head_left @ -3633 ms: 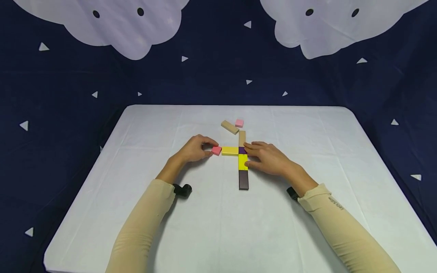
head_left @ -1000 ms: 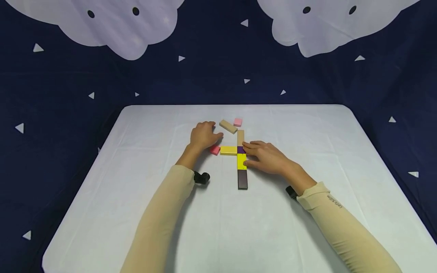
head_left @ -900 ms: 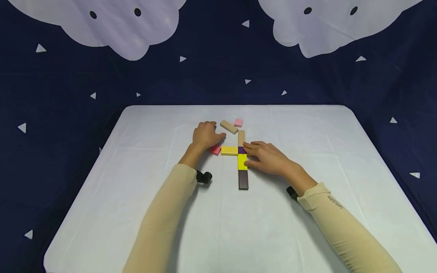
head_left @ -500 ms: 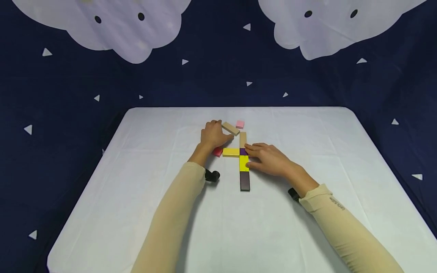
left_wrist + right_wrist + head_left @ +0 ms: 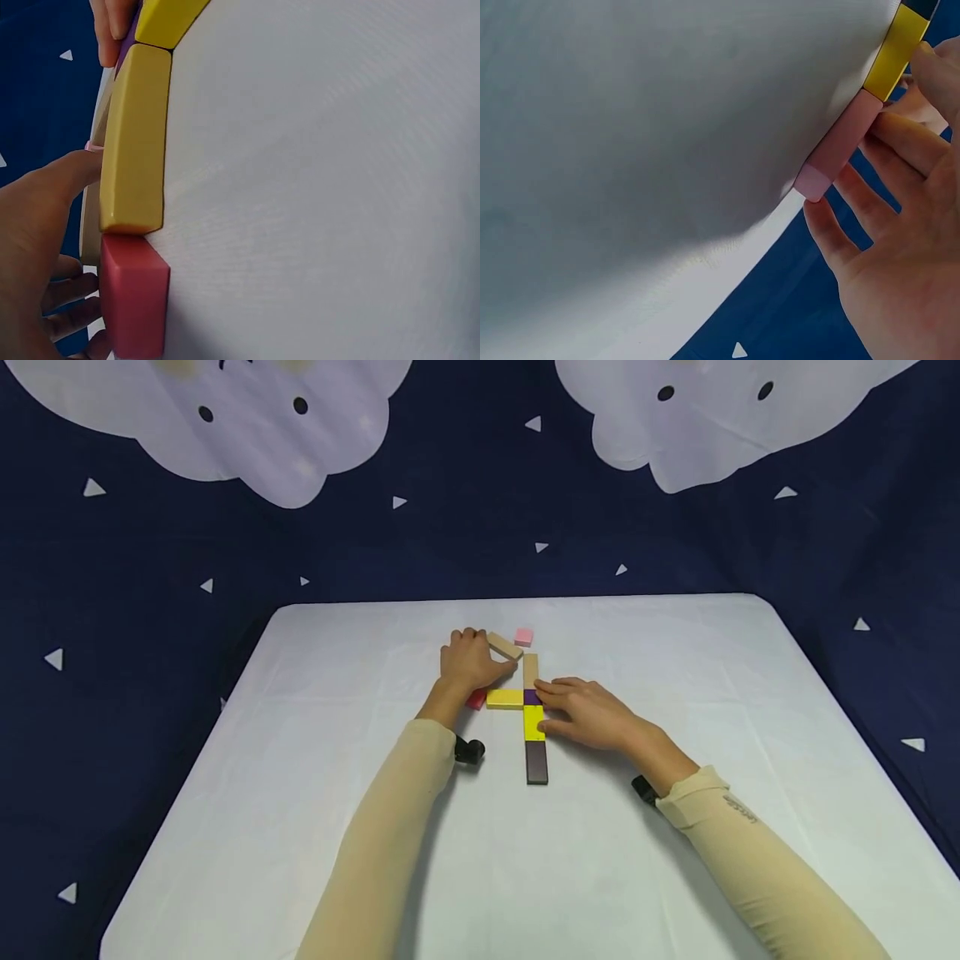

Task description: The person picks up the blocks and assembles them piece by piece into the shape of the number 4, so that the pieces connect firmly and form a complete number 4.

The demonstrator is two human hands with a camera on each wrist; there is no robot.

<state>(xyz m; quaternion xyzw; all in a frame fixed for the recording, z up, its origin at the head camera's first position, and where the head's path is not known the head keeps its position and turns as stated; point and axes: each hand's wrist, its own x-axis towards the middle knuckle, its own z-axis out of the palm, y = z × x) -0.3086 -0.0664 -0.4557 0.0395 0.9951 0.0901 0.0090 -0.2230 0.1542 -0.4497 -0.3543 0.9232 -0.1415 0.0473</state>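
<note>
In the head view, my left hand [image 5: 471,662] is beside a slanted tan block [image 5: 505,646], fingers at its left end, thumb near its front side. Contact cannot be told. A red block [image 5: 136,296] lies partly under my left wrist, at the end of a yellow block [image 5: 505,699]. My right hand [image 5: 588,712] rests with extended fingers over the purple block [image 5: 531,697], thumb at the bright yellow block [image 5: 533,723]. The right wrist view shows its fingers along a pink block [image 5: 841,139], mostly hidden from the head camera.
A dark brown block [image 5: 536,762] continues the row toward me. Another tan block [image 5: 531,670] stands beyond the purple one. A small pink block [image 5: 523,637] lies farther back. The white table [image 5: 285,827] ends before a dark blue starry cloth [image 5: 480,552].
My left hand has left the red block and moved forward and right to the slanted tan block. My right hand stays in place. The head view shifts slightly.
</note>
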